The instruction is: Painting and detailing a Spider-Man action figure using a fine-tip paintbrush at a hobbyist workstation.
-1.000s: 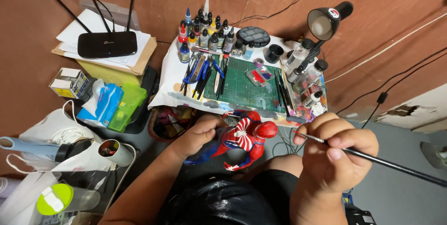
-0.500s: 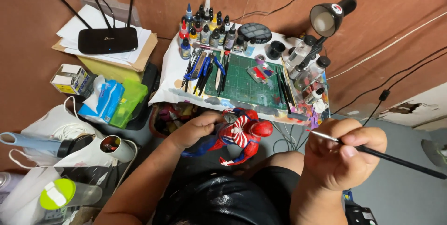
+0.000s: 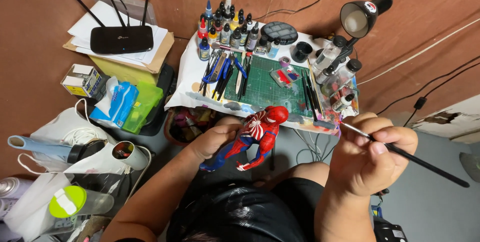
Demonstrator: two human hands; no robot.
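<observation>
My left hand [image 3: 214,139] grips a red and blue action figure [image 3: 256,134] with a white spider mark on its back. The figure lies tilted, head up and to the right, just below the front edge of a small work table [image 3: 186,84]. My right hand [image 3: 367,154] holds a thin black paintbrush [image 3: 417,159] at the lower right. The brush tip points up and left, near the table's right front corner, apart from the figure.
A green cutting mat [image 3: 265,84] lies on the table, with several paint bottles [image 3: 227,29], pliers and tools [image 3: 222,72], brushes and a black desk lamp [image 3: 362,14]. Left are a black router [image 3: 121,38] on papers, a tissue pack [image 3: 115,104], bags and a tube.
My left hand has turned the figure, so its back now faces up and its legs point down-left. My right hand with the brush stays at the right, slightly shifted.
</observation>
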